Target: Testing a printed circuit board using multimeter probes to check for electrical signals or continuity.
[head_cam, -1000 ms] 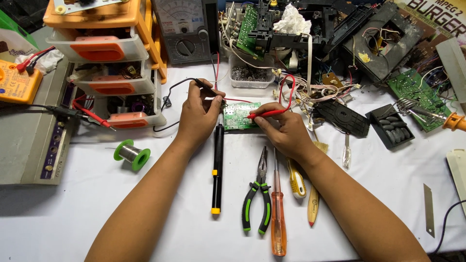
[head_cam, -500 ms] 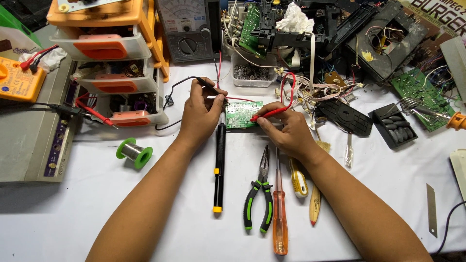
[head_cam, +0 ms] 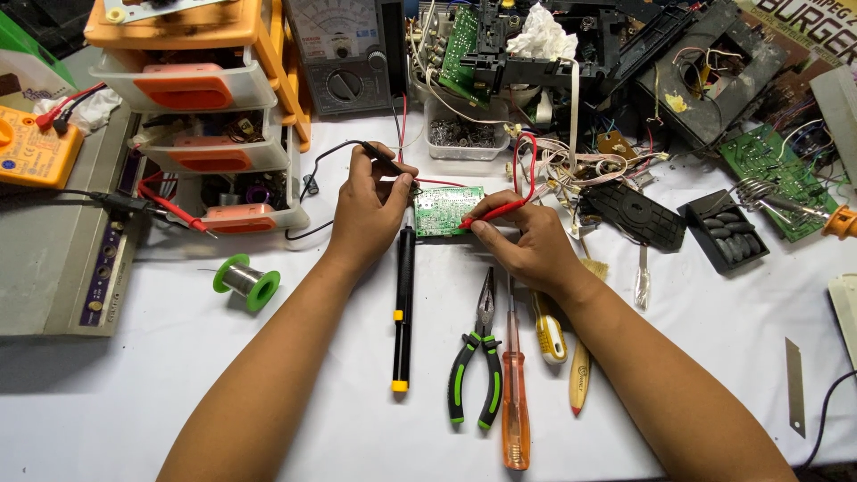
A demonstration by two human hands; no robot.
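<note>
We are testing the little green board (head_cam: 449,211), which lies flat on the white table (head_cam: 178,357) between our hands. Our left hand (head_cam: 370,210) pinches the black probe (head_cam: 386,166) and our right hand (head_cam: 522,241) pinches the red probe (head_cam: 491,214), both tips on the board. Next, we think, the tips need careful moving to another spot.

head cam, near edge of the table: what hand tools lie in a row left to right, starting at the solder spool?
Green solder spool → black pen-shaped tool with yellow tip → green-handled pliers → orange-handled screwdriver → yellow-and-white handled tool → pale wooden-handled tool → loose blade.

Both hands (head_cam: 370,210) (head_cam: 527,245) forward — fingers pinched
</note>
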